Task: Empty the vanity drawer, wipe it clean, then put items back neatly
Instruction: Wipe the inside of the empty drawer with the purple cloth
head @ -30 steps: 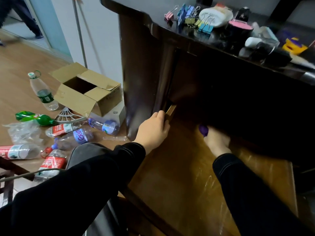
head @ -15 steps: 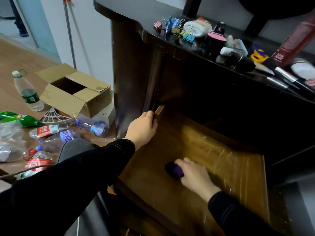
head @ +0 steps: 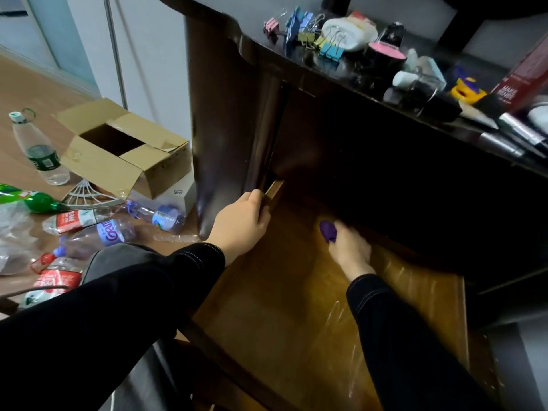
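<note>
While the left wall of the pulled-out drawer (head: 281, 292) is gripped by the curled left hand (head: 241, 223), a purple cloth (head: 327, 231) is held in the curled fingers of the right hand (head: 351, 250) against the drawer floor near its back, under the counter (head: 237, 13) bearing binder clips (head: 311, 34).

Head camera, down into drawer (head: 281, 307)

Drawer (head: 296, 307) bottom: warm brown wood, glossy varnish, pale streaks on the right. Vanity side panel (head: 225, 114) and tabletop (head: 252, 13): dark wood, high gloss, reflective. Purple cloth (head: 327, 231): soft, matt. Binder clips (head: 329, 50): coloured painted metal, bare wire handles. Brush ferrules (head: 519, 132): shiny silver metal. Cardboard box (head: 98, 161), left: matt brown. Bottles (head: 89, 235) on the floor: clear thin plastic, crumpled. Sleeves (head: 400, 336): black cloth, pale stitching.
</note>
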Motion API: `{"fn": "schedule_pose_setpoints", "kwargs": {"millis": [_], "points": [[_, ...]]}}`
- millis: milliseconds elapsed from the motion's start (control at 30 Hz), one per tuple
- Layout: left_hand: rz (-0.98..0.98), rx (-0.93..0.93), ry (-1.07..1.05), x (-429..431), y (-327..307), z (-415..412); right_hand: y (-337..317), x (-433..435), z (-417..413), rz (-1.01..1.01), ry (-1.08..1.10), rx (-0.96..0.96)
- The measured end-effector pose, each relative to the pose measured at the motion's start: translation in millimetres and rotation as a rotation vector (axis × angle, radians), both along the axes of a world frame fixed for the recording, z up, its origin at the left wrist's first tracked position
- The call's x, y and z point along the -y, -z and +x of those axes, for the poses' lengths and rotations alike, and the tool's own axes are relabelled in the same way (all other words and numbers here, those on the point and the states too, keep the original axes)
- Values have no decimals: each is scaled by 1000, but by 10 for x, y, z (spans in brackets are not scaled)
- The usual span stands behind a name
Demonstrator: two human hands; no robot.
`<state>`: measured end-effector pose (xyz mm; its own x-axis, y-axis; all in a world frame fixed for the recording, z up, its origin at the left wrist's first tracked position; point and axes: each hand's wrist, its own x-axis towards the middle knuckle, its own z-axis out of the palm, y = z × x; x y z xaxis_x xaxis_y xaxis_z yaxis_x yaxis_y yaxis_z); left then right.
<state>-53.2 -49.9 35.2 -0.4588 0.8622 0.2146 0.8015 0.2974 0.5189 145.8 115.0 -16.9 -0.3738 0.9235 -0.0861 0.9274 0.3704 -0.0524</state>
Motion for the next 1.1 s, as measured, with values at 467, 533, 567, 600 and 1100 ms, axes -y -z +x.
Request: {"fn": "schedule_pose_setpoints", "kwargs": {"millis": [467, 533, 567, 600, 1100], "points": [[-6, -9, 6, 51, -34, 30, 46, 1101, 387, -224, -372, 79], [-2, -11, 6, 33, -3, 11, 30, 794, 227, -159, -300, 66], [1, -11, 9, 26, 9, 3, 15, 626, 135, -125, -244, 51], [1, -10, 13, 20, 14, -3, 0, 460, 41, -96, -182, 36], [-33, -17, 14, 55, -81, 27, 10, 680, 159, -79, -171, 85]]}}
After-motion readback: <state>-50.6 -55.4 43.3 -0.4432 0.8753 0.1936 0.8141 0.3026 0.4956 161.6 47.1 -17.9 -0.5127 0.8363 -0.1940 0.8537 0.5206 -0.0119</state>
